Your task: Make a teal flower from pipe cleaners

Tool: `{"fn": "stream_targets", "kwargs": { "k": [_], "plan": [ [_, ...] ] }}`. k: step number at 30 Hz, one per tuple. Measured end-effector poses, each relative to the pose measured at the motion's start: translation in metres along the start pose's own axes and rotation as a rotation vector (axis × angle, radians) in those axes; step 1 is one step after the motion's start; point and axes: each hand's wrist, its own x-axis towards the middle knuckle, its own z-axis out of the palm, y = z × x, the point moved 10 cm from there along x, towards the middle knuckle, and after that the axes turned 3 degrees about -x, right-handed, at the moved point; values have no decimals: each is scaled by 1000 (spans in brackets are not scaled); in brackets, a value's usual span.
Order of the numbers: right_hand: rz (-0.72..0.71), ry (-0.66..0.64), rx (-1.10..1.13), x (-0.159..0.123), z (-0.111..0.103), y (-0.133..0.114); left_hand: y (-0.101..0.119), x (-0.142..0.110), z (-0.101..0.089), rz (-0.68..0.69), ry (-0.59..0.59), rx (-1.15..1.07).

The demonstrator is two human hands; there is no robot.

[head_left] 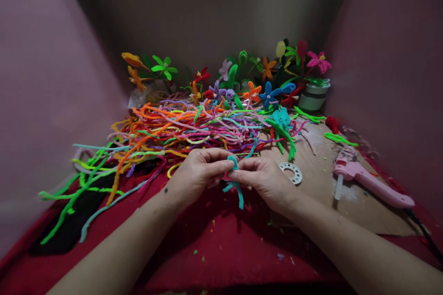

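Note:
My left hand [200,169] and my right hand [266,178] meet over the red cloth, both pinched on a teal pipe cleaner [235,179]. Its upper end is bent into a small loop between my fingertips, and its free ends hang down below them. Something pink shows between my fingers, too hidden to name. Just behind my hands lies a big heap of loose pipe cleaners [173,129] in orange, pink, green and purple. A finished teal flower with a green stem [282,122] lies beyond my right hand.
A pink glue gun [367,177] rests on a brown board [325,179] at the right, with a white ring-shaped disc [292,171] near my right hand. Several pipe-cleaner flowers [263,83] stand at the back, some in a striped pot [313,97]. Pink walls close in both sides.

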Motion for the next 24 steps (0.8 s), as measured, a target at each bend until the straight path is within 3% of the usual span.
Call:
{"fn": "stream_targets", "kwargs": {
  "k": [4,9,15,18,24],
  "plan": [
    [30,-65,-71,-1,5,1,-2,2,-2,31,-16,54],
    [69,-69,-236,-1,4,5,17,-5,-1,150,37,420],
    [85,-62,-248,0,7,9,39,-15,10,420,170,878],
    [128,-62,-199,-1,7,14,33,-11,4,342,168,787],
    [104,-88,-181,-2,8,12,-8,-1,-3,-33,-16,209]
  ]
}}
